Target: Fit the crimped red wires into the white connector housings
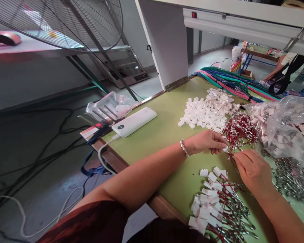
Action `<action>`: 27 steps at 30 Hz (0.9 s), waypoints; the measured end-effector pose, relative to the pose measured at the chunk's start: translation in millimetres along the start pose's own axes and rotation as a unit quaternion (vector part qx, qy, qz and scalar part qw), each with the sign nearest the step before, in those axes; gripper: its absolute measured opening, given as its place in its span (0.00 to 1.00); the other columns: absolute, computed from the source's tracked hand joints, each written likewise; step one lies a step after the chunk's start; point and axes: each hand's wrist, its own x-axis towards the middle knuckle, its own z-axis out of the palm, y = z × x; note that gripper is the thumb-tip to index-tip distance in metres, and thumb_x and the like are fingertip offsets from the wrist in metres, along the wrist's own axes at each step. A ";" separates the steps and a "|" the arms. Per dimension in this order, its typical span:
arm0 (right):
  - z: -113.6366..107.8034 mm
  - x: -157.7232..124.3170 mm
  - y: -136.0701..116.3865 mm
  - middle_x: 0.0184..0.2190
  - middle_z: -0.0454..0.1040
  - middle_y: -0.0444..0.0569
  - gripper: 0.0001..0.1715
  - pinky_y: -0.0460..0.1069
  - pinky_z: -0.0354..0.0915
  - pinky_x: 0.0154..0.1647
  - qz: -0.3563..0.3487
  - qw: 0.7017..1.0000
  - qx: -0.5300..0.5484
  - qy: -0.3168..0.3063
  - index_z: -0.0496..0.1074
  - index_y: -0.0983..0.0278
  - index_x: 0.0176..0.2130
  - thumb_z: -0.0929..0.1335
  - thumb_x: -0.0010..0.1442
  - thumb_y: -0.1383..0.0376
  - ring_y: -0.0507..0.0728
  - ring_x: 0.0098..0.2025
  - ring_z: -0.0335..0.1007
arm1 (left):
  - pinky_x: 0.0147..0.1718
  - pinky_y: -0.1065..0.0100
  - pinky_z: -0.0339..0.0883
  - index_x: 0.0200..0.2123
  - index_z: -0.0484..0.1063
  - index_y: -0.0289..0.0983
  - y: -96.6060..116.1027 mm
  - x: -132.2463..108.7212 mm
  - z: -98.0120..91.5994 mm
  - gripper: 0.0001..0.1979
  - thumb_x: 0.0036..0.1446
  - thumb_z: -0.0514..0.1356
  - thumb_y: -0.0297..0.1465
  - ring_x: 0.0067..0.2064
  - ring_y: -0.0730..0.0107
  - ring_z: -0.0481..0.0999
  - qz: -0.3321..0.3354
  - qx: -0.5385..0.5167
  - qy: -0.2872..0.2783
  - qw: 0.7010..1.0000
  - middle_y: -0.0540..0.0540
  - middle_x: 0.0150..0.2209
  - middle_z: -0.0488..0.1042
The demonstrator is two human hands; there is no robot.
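My left hand (206, 141) pinches a white connector housing (226, 149) over the green bench (154, 135); my right hand (252, 168) grips a red wire (233, 158) running up-left toward the housing.

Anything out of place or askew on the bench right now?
One thing: the white power bank lies at the table's left edge, next to a plastic bag that overhangs it. Its cable dangles off the side. Nothing looks spilled or damaged.
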 end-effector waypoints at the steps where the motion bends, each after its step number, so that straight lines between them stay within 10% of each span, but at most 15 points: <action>1: -0.1 0.1 -0.1 0.27 0.72 0.47 0.15 0.48 0.60 0.32 -0.006 1.000 -0.007 -0.001 0.73 0.62 0.30 0.62 0.66 0.70 0.53 0.30 0.65 | 0.25 0.70 0.60 0.35 0.77 0.33 0.9 -0.8 -0.1 0.12 0.49 0.69 0.34 0.22 0.80 0.68 0.000 0.023 -0.002 1.000 0.52 0.22 0.72; 27: 12.2 -15.1 -11.7 0.22 0.67 0.44 0.13 0.47 0.57 0.25 0.021 0.992 0.116 -0.039 0.64 0.61 0.28 0.60 0.65 0.68 0.52 0.23 0.62 | 0.23 0.72 0.65 0.30 0.74 0.35 -15.6 5.3 19.7 0.16 0.42 0.72 0.37 0.21 0.77 0.71 -0.051 -0.033 -0.104 0.993 0.52 0.20 0.74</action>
